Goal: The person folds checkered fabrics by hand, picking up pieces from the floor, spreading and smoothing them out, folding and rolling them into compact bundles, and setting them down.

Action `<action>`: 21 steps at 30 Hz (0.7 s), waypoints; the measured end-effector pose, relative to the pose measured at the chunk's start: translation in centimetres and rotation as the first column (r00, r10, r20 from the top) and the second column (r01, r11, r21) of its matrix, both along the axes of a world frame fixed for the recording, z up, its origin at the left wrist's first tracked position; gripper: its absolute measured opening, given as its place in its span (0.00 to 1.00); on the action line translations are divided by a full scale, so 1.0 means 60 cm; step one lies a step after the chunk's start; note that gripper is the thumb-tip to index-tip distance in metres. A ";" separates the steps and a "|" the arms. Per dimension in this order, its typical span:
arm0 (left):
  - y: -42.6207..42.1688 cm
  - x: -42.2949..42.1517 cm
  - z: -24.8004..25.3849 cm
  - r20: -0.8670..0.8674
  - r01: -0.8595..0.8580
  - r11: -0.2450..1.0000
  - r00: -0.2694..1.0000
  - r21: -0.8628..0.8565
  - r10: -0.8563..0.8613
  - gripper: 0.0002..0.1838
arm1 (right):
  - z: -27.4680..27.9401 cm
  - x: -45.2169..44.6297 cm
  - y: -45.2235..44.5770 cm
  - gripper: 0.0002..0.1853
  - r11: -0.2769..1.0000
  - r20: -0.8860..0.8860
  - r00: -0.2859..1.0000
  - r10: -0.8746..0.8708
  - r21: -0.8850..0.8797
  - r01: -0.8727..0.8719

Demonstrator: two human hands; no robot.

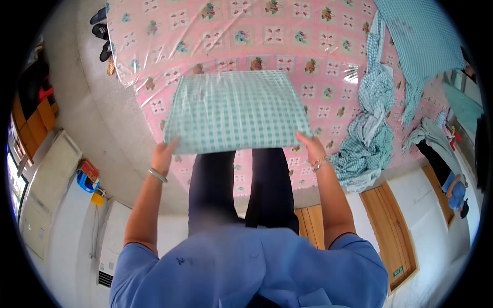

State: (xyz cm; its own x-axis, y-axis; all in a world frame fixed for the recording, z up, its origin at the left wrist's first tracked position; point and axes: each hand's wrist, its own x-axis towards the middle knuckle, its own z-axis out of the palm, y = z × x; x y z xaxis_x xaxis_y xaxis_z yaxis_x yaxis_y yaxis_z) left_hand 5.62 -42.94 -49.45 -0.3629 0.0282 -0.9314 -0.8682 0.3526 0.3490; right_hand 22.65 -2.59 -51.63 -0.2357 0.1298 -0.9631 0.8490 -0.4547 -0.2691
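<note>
A flat, folded green-and-white checked cloth (pixel 239 110) spans the space between my two hands, in front of my legs. Its surface has a sheen like clear plastic, though I cannot tell if it is wrapped. My left hand (pixel 164 153), with a bangle at the wrist, pinches its near left corner. At the near right corner, my right hand (pixel 313 147) grips the edge between thumb and fingers. Beneath the cloth lies a pink patterned sheet (pixel 226 38) with a glossy surface.
Crumpled checked fabric (pixel 367 128) lies to the right on the pink sheet. Beyond it is another spread checked cloth (pixel 426 38). Several shoes (pixel 104 43) stand at the upper left. Another person (pixel 454 192) is at the far right. A wooden door (pixel 387 231) is behind me.
</note>
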 end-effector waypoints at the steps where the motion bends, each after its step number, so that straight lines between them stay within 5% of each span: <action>1: -0.009 0.039 0.030 0.004 -0.054 0.998 0.999 -0.007 0.054 0.19 | 0.031 0.039 -0.013 0.32 1.000 0.022 0.999 -0.026 -0.013 0.026; 5: -0.077 0.197 0.101 0.134 -0.100 0.982 0.983 -0.161 0.122 0.19 | 0.132 0.174 -0.062 0.31 0.996 0.448 0.892 0.062 -0.080 -0.029; 7: -0.125 0.266 0.102 0.390 0.112 0.951 0.921 -0.287 0.009 0.21 | 0.136 0.234 -0.078 0.30 0.992 0.606 0.789 0.101 -0.117 -0.036; 9: -0.116 0.268 0.100 0.506 0.029 0.944 0.849 -0.329 0.151 0.23 | 0.130 0.233 -0.082 0.25 0.966 0.599 0.794 -0.106 -0.128 0.225; 10: -0.104 0.250 0.089 0.602 -0.046 0.930 0.750 -0.366 0.274 0.25 | 0.124 0.219 -0.075 0.21 0.965 0.571 0.807 -0.149 -0.093 0.243; 13: -0.032 0.146 0.128 0.617 -0.126 0.963 0.746 -0.240 0.251 0.26 | 0.086 0.202 -0.036 0.18 0.951 0.415 0.891 -0.182 -0.155 0.266; 21: 0.131 0.014 0.284 0.192 -0.306 0.945 0.941 0.120 0.280 0.27 | 0.223 0.053 0.127 0.22 0.879 0.024 0.933 -0.358 -0.329 0.346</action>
State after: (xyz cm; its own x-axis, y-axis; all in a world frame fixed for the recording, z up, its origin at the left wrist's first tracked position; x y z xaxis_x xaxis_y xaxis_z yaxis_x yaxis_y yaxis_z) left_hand 6.45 -35.06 -32.39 -0.2123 0.0847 -0.9735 -0.9761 0.0301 0.2154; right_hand 25.84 5.03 -38.25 -0.2686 -0.1048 -0.9575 0.6092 -0.7885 -0.0846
